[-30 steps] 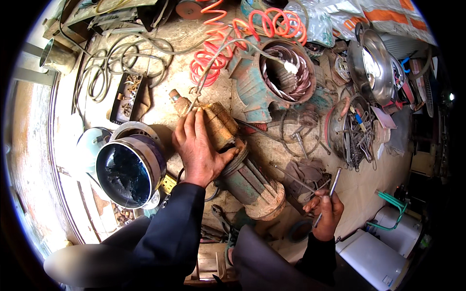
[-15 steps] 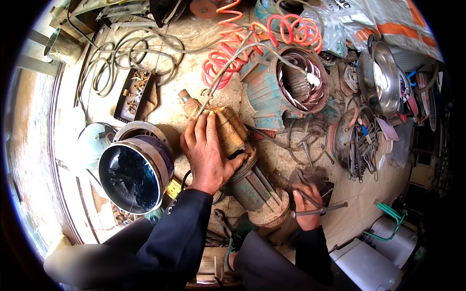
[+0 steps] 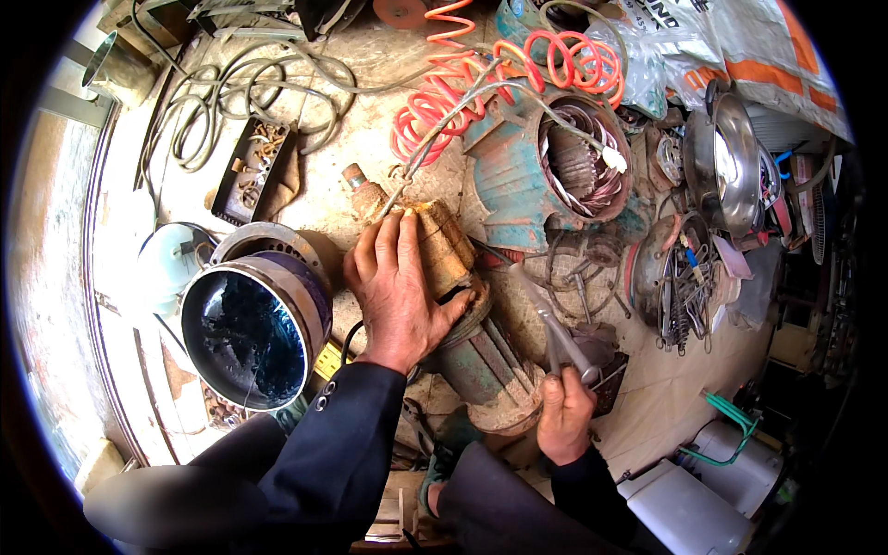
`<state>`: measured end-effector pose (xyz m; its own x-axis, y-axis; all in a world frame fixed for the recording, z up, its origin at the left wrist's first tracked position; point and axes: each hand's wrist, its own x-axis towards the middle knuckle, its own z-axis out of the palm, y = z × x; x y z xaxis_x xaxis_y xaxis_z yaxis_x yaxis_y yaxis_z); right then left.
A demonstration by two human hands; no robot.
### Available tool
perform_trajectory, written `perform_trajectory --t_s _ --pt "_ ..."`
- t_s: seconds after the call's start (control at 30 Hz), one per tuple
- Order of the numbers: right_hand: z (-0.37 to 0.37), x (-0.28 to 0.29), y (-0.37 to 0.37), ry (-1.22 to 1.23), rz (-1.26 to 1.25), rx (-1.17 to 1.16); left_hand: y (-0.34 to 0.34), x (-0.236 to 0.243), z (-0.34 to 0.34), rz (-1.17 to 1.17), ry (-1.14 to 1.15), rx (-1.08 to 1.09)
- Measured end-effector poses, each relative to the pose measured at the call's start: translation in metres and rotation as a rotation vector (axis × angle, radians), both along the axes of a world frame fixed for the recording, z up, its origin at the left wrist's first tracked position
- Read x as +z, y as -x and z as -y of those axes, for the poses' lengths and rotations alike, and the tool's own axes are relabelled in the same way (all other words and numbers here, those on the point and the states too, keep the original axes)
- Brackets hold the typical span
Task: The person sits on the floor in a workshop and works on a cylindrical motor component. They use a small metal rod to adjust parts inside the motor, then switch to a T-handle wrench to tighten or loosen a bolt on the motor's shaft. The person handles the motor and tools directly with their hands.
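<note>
A rusty, finned electric motor (image 3: 490, 370) with a yellowish box-like part on top lies in front of me. My left hand (image 3: 393, 296) grips it around that box, fingers over the far side and thumb on the near side. A cable runs from the box, close to my fingertips. My right hand (image 3: 564, 416), to the right of the motor's lower end, is closed round a T-shaped metal tool (image 3: 560, 331). The tool is tilted up and smeared by motion. A dark cloth (image 3: 597, 342) lies just beyond that hand.
To the left stand a pot of dark blue grease (image 3: 245, 342) and a black tray of bolts (image 3: 252, 174). An open green motor housing (image 3: 509, 190) with windings sits ahead, beside a coiled red hose (image 3: 425, 120). A dish of loose tools (image 3: 680, 277) lies at right.
My right hand has turned and swung the T-shaped tool upward, toward the motor. My left hand stays on the motor. The view has shifted slightly.
</note>
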<state>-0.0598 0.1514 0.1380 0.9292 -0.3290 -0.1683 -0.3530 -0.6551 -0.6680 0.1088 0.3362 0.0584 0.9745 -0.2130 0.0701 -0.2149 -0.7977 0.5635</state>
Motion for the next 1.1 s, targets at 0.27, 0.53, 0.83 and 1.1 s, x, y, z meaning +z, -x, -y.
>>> perform_trajectory --t_s 0.27,0.53,0.83,1.1 --pt "-0.014 -0.014 -0.011 0.119 0.051 0.156 0.0 -0.002 0.0 0.005 -0.004 0.009" --pt "-0.011 -0.027 -0.017 0.163 0.02 0.231 0.0 -0.005 0.001 0.013 -0.044 0.016" --pt "-0.009 -0.03 -0.018 0.19 0.064 0.291 0.0 0.0 0.001 0.006 0.024 0.028" --pt "-0.006 -0.037 -0.015 0.207 0.09 0.311 0.001 -0.007 0.002 0.042 -0.016 0.019"
